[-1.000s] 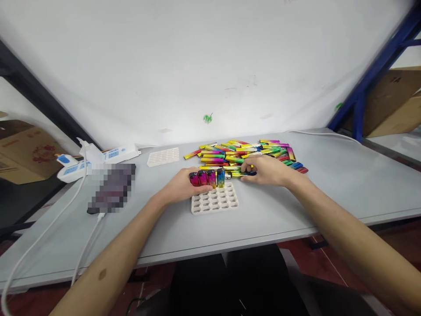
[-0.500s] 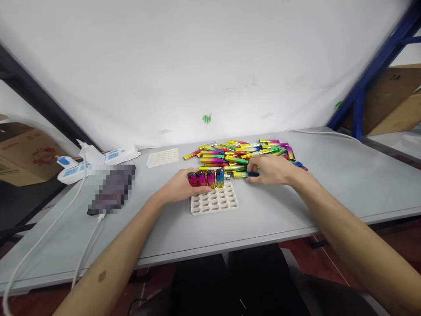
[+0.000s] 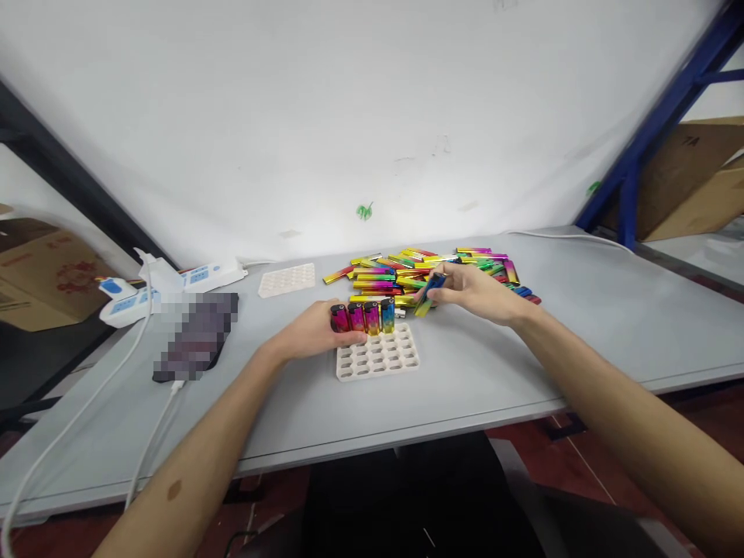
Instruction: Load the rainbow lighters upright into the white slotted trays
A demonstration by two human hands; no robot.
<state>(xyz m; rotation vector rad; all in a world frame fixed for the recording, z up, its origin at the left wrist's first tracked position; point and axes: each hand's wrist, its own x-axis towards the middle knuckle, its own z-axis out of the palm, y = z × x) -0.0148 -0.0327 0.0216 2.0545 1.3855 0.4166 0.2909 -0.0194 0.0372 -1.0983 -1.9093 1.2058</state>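
- We face a grey table [image 3: 494, 372].
- Our left hand [image 3: 317, 329] clasps four upright lighters [image 3: 356, 318] at the far edge of a slotted tray [image 3: 377, 375].
- Our right hand [image 3: 462, 288] pinches a tilted blue-and-yellow lighter [image 3: 427, 299] beside the lighter pile [image 3: 375, 285].

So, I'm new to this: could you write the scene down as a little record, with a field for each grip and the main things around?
Left-hand grip: around a row of upright lighters, three pinkish, one blue-and-yellow
Right-hand grip: holding a tilted lighter, blue end up
Near tray: white, pocketed; whether the row stands in it is unclear
Pile of lighters: metallic, multicoloured, by the wall
Far tray: white, left of the pile
Power strip: white and blue, far left
Surface: grey table
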